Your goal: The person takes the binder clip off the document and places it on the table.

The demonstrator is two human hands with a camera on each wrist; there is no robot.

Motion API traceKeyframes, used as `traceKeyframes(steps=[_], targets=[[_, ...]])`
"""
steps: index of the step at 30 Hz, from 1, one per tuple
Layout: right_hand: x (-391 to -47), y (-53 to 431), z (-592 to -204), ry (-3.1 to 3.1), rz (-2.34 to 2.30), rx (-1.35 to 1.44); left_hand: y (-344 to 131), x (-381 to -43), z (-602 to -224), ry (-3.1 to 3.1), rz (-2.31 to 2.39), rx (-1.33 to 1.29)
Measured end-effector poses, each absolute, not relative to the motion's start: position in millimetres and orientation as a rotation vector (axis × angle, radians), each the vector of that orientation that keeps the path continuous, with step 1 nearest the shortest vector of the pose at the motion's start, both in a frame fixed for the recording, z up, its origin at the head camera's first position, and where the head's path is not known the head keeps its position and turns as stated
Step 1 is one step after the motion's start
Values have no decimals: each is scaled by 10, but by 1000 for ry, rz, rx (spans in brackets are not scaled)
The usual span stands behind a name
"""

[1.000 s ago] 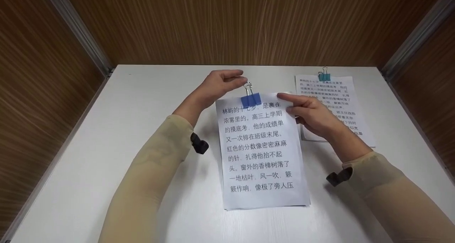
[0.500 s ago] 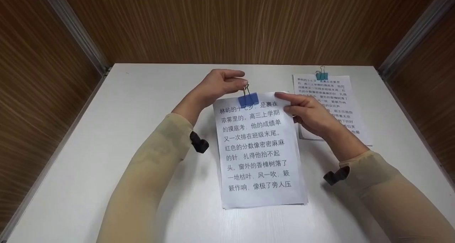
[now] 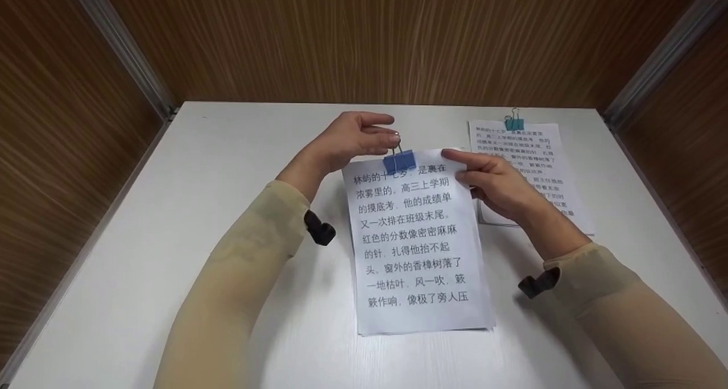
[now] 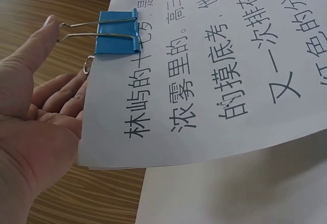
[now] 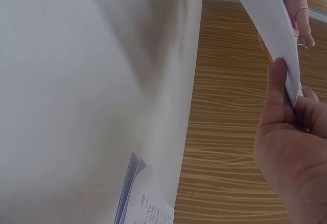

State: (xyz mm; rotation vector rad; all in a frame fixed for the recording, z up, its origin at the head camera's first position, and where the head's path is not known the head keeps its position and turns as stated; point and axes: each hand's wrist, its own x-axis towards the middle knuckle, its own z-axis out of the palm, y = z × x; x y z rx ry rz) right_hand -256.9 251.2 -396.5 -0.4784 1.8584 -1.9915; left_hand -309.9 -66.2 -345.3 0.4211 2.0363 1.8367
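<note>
Its fingers loosely extended, the left hand point(image 3: 350, 139) touches its thumb to the wire handle of the blue clip point(image 3: 399, 161), set at twelve o'clock on the clipped pages point(image 3: 418, 247), whose print starts “林屿的十七岁”, partly covered by the clip. The right hand point(image 3: 495, 182) pinches those raised pages at one o'clock, hiding text on the second stack point(image 3: 540, 157), at two o'clock on the table point(image 3: 153, 252) with its teal clip point(image 3: 514, 125).
</note>
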Motion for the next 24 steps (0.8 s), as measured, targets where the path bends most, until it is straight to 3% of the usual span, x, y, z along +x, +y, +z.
traceKeyframes(steps=[16,24], targets=[[-2581,2510,-3951,1901,-1957,-501,-621,-3066,-3404,2379,1715,528],[-2583,2530,-3992,1920,-1942,-486,-969,-3083,-3317,2343,1950,473]])
